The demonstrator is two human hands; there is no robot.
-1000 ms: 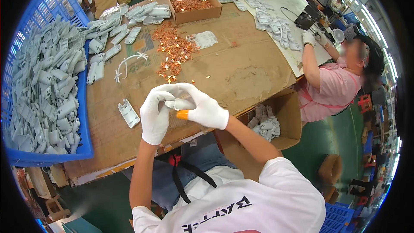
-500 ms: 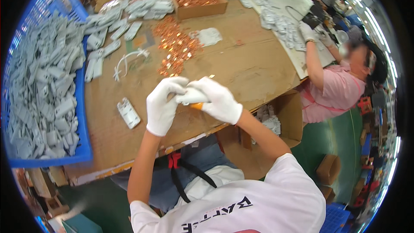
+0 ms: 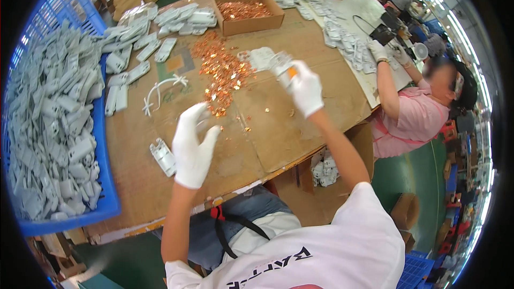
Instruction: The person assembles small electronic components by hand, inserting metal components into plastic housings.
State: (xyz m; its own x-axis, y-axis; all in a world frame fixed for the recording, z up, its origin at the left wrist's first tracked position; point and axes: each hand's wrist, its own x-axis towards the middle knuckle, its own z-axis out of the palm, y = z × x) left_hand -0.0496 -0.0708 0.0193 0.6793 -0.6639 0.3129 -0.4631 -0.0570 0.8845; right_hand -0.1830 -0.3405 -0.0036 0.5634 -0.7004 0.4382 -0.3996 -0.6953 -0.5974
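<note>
R hand (image 3: 308, 90) grips pale casing (image 3: 280, 66); L hand (image 3: 191, 151) loose, thumb spread; copper bits (image 3: 220, 76) just ahead, prob. for easy reach.

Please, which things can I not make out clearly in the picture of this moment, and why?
Head view:
- White casing in the right hand: blurred, partly covered by that hand.
- Blue basket: its floor is hidden under piled white parts.
- Copper pieces: too small to tell each shape.
- Carton: partly hidden behind the right forearm.
</note>
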